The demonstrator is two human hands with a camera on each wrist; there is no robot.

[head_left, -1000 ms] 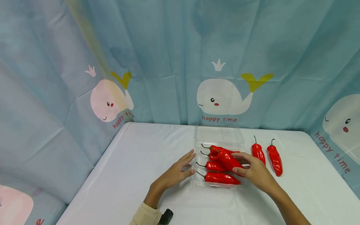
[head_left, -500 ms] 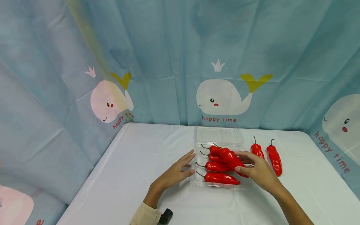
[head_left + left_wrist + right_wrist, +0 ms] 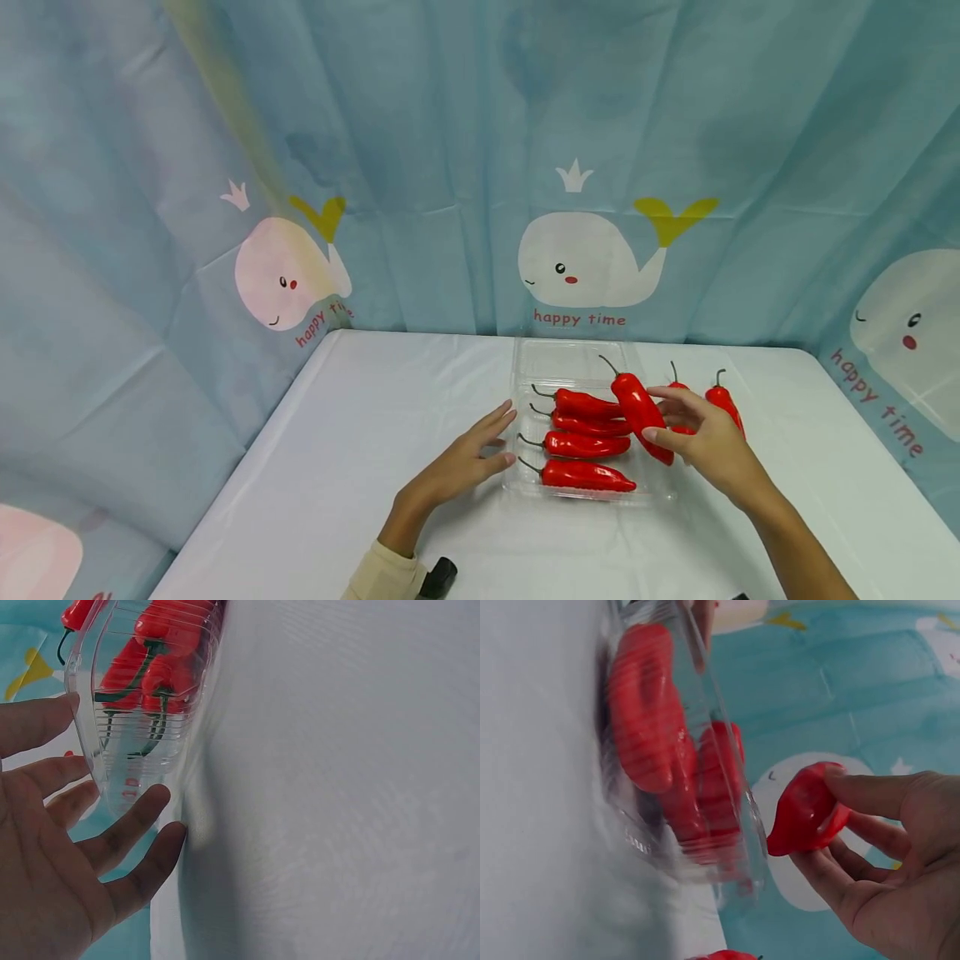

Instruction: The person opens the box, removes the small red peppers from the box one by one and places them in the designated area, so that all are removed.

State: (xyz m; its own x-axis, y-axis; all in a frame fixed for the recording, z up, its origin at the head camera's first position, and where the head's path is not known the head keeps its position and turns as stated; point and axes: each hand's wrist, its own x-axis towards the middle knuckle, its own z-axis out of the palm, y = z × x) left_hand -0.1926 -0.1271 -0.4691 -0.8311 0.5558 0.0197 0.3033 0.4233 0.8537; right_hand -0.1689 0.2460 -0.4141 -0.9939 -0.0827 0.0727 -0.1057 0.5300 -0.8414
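1. Right hand (image 3: 708,437): grip pinches the lifted red pepper (image 3: 643,408) at mid-body, above the clear tray's (image 3: 660,493) right edge.
2. Pepper: apparently light, smooth, possibly slippery; the thick middle suits holding.
3. Long axis tilted; stem up and away, tip down.
4. Left hand (image 3: 465,458): fingers straight, steadying the tray's left wall on the surface (image 3: 360,433).
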